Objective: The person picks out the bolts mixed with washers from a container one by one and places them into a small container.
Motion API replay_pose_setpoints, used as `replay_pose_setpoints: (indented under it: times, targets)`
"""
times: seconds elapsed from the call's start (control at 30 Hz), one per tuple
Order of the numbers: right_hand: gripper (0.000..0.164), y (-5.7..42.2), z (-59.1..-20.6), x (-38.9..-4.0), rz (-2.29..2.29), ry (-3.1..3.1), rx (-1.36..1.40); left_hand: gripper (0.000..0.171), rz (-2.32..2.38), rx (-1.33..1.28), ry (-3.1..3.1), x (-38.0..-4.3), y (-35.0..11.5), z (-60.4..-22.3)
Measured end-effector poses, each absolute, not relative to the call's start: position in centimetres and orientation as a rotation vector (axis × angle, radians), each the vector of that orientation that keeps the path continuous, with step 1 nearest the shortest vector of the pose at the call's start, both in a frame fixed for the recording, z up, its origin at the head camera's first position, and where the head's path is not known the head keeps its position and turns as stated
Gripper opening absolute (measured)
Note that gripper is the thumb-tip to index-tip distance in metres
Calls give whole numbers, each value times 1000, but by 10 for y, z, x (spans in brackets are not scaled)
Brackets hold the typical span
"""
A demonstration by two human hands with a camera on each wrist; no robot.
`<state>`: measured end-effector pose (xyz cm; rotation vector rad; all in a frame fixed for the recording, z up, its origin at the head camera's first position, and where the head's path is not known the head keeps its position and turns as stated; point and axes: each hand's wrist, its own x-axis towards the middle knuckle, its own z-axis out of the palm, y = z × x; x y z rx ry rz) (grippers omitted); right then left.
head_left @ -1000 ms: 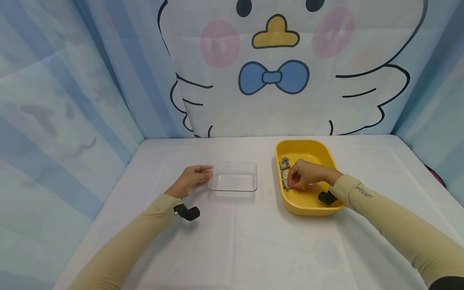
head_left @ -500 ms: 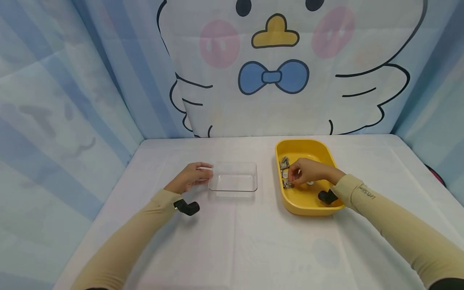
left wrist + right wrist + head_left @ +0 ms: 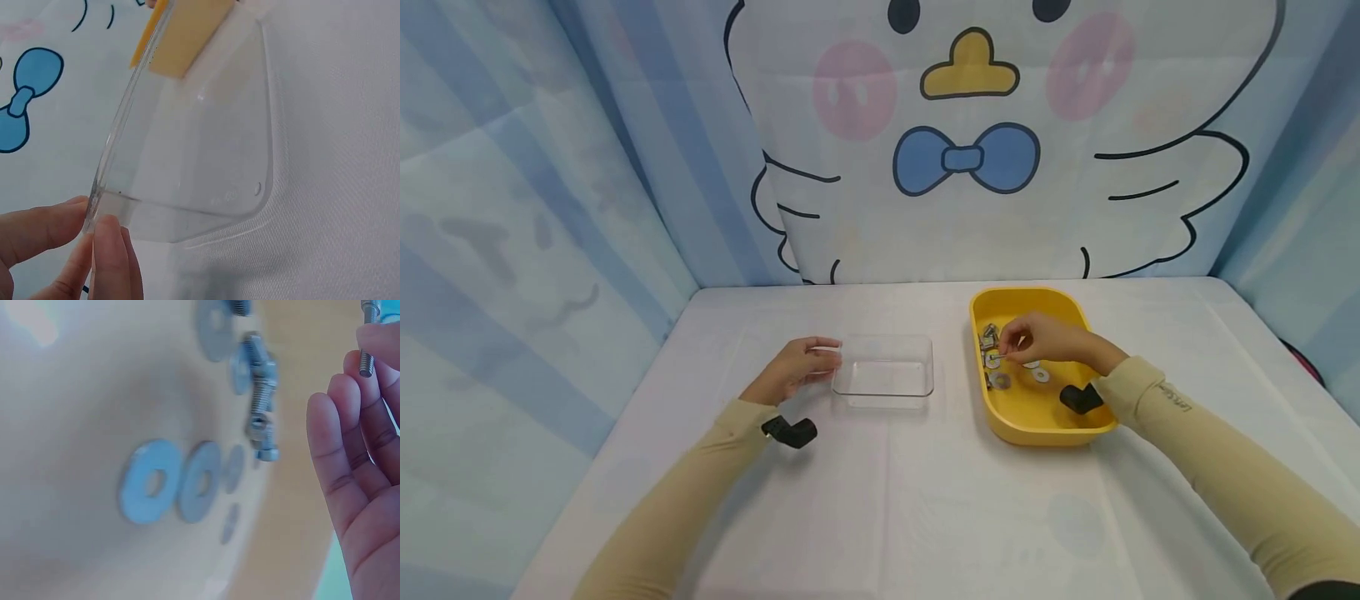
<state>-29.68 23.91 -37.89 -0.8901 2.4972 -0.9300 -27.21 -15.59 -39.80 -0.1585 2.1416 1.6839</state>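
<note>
Blue-and-white curtains [image 3: 512, 250] are hung on both sides of a backdrop [image 3: 865, 237] printed with a white cartoon figure in a blue bow tie. White cloth is spread over the bench [image 3: 925, 508]. On it the yellow tray [image 3: 1037, 437] is set. To the tray's left, the clear box [image 3: 883, 392] is pinched at its left wall by the left hand [image 3: 793, 367], as half a second ago. Over the tray, the right hand [image 3: 1048, 340] has been moved farther back, and a washer [image 3: 1007, 380] near the tray's left wall, earlier partly covered, is exposed. Bolts [image 3: 261, 394] are gathered inside that wall. One silver screw [image 3: 366, 364], apart from them, is pinched by the right thumb and fingers above the tray. Dark lettering [image 3: 1174, 397] on the right sleeve [image 3: 1232, 475] cannot be read surely.
</note>
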Motion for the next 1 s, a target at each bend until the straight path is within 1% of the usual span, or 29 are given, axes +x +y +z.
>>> replay_pose_setpoints:
  times: [0.3, 0.53, 0.67, 1.0]
  targets:
    - [9, 243, -360, -291, -991, 2560, -764, 48, 1717, -248, 2103, -271, -156, -403]
    - [9, 244, -351, -287, -1051, 2593, -707, 53, 1709, -227, 2058, -269, -156, -403]
    - [8, 241, -345, -286, -1095, 2587, -699, 56, 1703, -222, 2045, -269, -156, -402]
    - [15, 226, -330, -288, -1143, 2601, -696, 55, 1710, -220, 2044, -268, -155, -402]
